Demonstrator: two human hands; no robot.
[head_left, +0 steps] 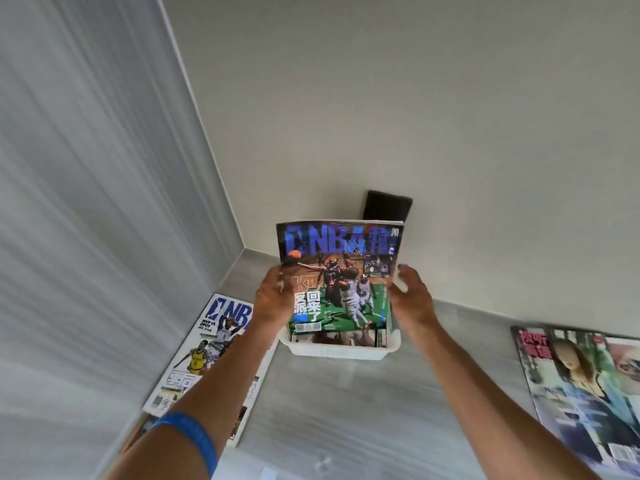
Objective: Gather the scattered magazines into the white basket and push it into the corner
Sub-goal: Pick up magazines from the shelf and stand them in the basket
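Note:
A basketball magazine (341,271) with a blue title stands upright in the white basket (341,351) on the grey floor. My left hand (273,296) grips its left edge. My right hand (410,299) is at its right edge, fingers spread, touching it loosely. More magazines stand in the basket behind it. Another basketball magazine (207,351) lies flat on the floor to the left, partly under my left forearm. A magazine with a portrait cover (581,382) lies at the right on top of others.
The room corner (244,251) lies just behind and to the left of the basket, between a ribbed grey wall and a plain white wall. A dark wall plate (386,206) sits above the basket. A blue wristband (194,438) is on my left forearm.

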